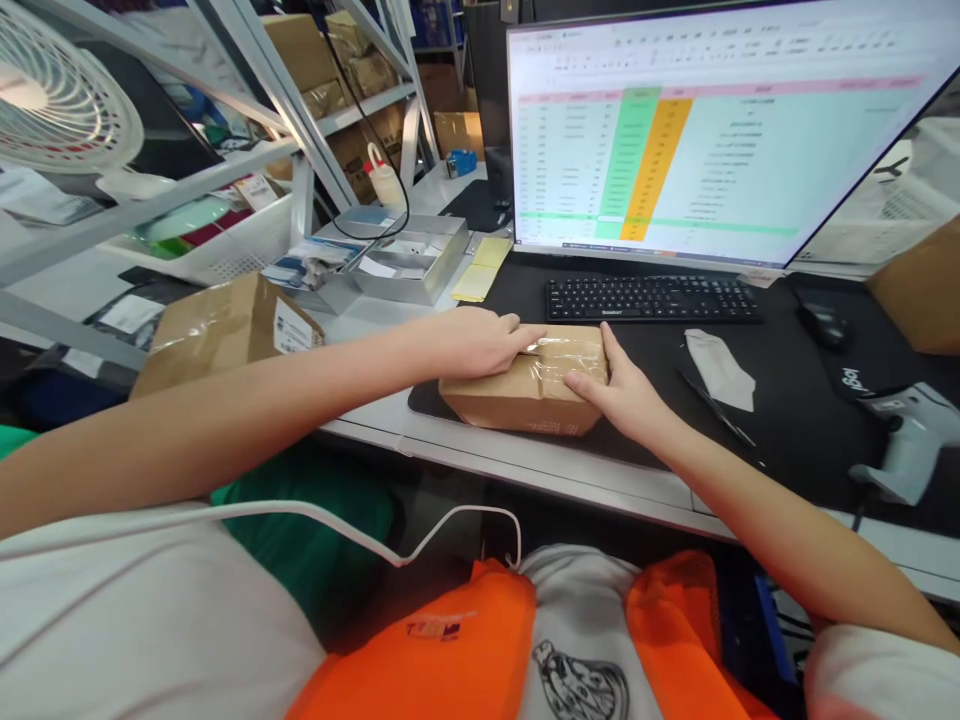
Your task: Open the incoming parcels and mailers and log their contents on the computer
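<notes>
A small brown cardboard box with clear tape over its top rests at the front edge of the black desk mat. My left hand lies on the left part of its top, fingers curled in and the index finger stretched along the tape; a narrow dark gap shows in the top under that fingertip. The undersides of the left fingers are hidden. Gripping the right end of the box is my right hand, thumb on the top and fingers along the far right edge.
Behind the box are a keyboard and a monitor. A black pen-like tool, a crumpled white paper, a mouse and a scanner lie rightward. Leftward are a larger taped carton and a grey tray.
</notes>
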Motion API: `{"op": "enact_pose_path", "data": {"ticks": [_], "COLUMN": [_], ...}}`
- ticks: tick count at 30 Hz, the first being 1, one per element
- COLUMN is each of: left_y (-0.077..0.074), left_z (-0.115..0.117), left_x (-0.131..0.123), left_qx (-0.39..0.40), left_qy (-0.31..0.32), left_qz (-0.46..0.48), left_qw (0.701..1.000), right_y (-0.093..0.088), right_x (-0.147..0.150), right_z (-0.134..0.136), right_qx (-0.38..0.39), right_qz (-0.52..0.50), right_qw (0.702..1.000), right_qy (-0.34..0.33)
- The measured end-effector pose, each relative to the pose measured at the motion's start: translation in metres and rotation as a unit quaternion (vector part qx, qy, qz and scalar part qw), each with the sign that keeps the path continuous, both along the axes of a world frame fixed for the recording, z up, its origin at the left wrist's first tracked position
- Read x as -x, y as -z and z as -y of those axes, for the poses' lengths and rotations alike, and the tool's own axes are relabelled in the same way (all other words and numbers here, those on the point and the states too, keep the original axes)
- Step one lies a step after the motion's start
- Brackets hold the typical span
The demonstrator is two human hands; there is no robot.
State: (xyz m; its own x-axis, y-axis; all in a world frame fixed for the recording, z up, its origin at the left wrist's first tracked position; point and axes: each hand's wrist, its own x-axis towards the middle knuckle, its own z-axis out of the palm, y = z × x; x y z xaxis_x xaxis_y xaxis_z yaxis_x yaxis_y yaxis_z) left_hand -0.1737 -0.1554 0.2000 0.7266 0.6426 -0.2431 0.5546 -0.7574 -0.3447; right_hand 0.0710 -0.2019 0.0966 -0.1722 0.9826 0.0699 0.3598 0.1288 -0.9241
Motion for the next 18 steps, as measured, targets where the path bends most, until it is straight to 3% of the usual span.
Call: {"op": "enact_pose_path", "data": {"ticks": [7,13,18], "left_y": [0.001,-0.010,-0.007], "left_z": [-0.013,-0.028,-0.019], "left_x": [0.005,0.013,-0.008], "left_qx": [0.020,0.089,0.108], "left_qy": [0.004,-0.017,-0.056], "left_qz": [0.024,0.056,0.070], "left_qw": [1.000,0.994,0.990], "right_y": [0.001,-0.002,-0.004], "right_x": [0.001,-0.002,-0.004], "right_z": [-0.007,-0.011,-0.006], "right_qx": [0.000,0.000,-0.003], "right_qz": [-0.004,0.017,0.010], "right_qw": [1.000,1.000,1.000], "right_qy": [0.008,0.000,-0.021]}}
